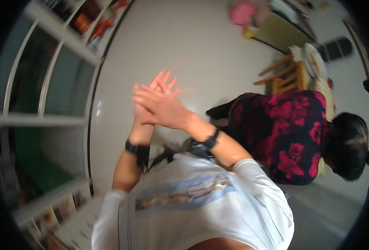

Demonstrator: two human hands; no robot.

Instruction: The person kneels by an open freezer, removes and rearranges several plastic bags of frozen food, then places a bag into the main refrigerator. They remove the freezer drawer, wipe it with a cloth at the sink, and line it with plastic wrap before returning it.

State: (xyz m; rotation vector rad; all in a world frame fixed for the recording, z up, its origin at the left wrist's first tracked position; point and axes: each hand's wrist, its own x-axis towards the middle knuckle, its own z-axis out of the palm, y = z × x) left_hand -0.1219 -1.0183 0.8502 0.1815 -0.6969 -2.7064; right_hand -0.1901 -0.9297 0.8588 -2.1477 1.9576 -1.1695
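Note:
In front of my chest, my left hand (143, 110) and my right hand (169, 107) meet, crossed and blurred by motion. The right lies over the left, covering most of its palm. Left fingers stick out past it, spread apart; the right fingers point up and to the left. I see no object between or in either hand. A dark strap (138, 150) circles the left wrist, and another dark band (212, 140) is on the right one. Beneath them is my white printed shirt (184, 193).
At right, a person in a dark top with red flowers (297, 134) faces away beside a wooden chair (287, 78) and a white plate (316, 61). Shelves (87, 26) and framed glass panels (67, 78) line the left. A pink item (242, 13) is at the top.

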